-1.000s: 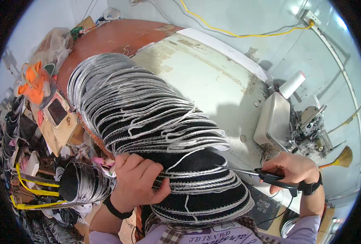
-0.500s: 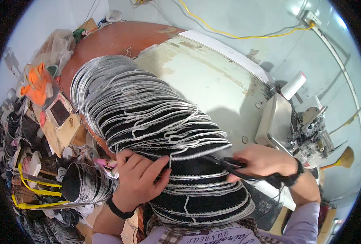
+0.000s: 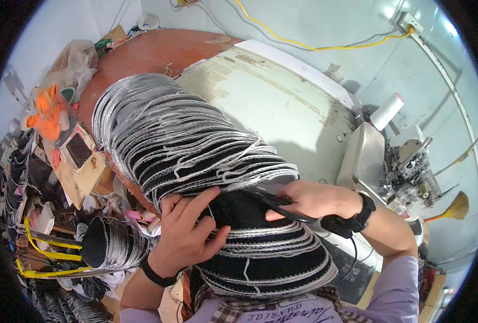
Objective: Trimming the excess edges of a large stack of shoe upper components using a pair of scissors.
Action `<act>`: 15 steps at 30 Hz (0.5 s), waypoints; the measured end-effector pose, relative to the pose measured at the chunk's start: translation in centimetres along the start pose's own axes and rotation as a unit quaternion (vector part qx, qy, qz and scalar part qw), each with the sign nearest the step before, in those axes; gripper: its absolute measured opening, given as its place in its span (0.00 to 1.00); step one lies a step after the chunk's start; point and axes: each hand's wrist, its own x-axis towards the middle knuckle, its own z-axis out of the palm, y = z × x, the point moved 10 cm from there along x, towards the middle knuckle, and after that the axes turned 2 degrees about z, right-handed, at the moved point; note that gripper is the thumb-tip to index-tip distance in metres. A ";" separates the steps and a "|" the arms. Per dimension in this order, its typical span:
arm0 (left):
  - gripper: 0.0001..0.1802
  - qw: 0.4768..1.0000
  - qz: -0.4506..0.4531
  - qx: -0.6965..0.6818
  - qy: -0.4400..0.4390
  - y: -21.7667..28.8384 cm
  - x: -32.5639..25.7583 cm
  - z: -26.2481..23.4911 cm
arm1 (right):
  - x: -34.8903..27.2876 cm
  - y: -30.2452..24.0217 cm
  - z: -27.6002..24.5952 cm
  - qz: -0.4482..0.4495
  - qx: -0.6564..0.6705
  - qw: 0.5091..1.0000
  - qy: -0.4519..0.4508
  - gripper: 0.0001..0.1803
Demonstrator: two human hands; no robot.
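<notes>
A long row of overlapping black fabric pieces [image 3: 239,212] with white stitched edges and loose thread tails runs from my lap up across the table. Black scissors [image 3: 278,206] are in my right hand [image 3: 309,202], their blades pointing left along a white edge. How far the blades are parted cannot be made out. My left hand [image 3: 190,229] rests on the left side of the same pieces, its fingers spread and the thumb apart. A short white thread [image 3: 210,209] shows by its fingers.
A sewing machine [image 3: 362,159] with a white thread cone [image 3: 386,112] stands at the right. At the left, a rolled bundle of similar pieces [image 3: 115,242] sits by yellow-wrapped bars [image 3: 56,253], near an orange cloth [image 3: 47,113] and a phone-like dark slab [image 3: 79,148].
My right hand has moved left and up with the scissors. My left fingers have spread upward, and the white edges in front of them have shifted away from me, baring more black fabric.
</notes>
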 end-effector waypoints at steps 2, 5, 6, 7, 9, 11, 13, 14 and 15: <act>0.16 1.000 -0.015 0.005 0.002 -0.5 -0.1 0.0 | -1.5 -0.7 -0.3 -0.006 -0.017 1.000 0.002 0.40; 0.16 1.000 -0.021 0.019 0.013 -0.6 -0.3 -0.1 | -6.5 0.7 -1.3 0.027 -0.044 0.998 -0.036 0.31; 0.16 0.999 -0.028 0.022 0.014 -0.7 -0.4 -0.2 | -8.2 1.4 -1.5 0.032 -0.022 0.998 -0.053 0.29; 0.15 0.999 -0.021 0.019 0.024 -0.6 -0.2 -0.3 | -10.2 2.5 -1.2 0.045 -0.015 0.993 -0.105 0.28; 0.15 0.999 -0.009 0.010 0.034 -0.4 0.0 -0.3 | -12.2 2.9 -1.2 0.071 0.084 0.988 -0.109 0.26; 0.20 0.996 -0.059 -0.026 0.058 -1.2 -0.3 -0.6 | -10.7 2.6 -0.9 0.060 0.092 0.987 -0.117 0.31; 0.24 0.997 -0.058 -0.017 0.055 -1.0 -0.3 -0.3 | -6.9 4.1 0.8 0.059 0.050 0.988 -0.134 0.36; 0.29 0.997 -0.063 -0.009 0.054 -1.2 -0.2 -0.2 | -4.8 2.8 0.8 0.043 0.051 0.991 -0.119 0.38; 0.29 0.996 -0.063 -0.004 0.055 -1.2 -0.1 -0.4 | -2.6 1.2 0.9 0.020 0.049 0.993 -0.108 0.40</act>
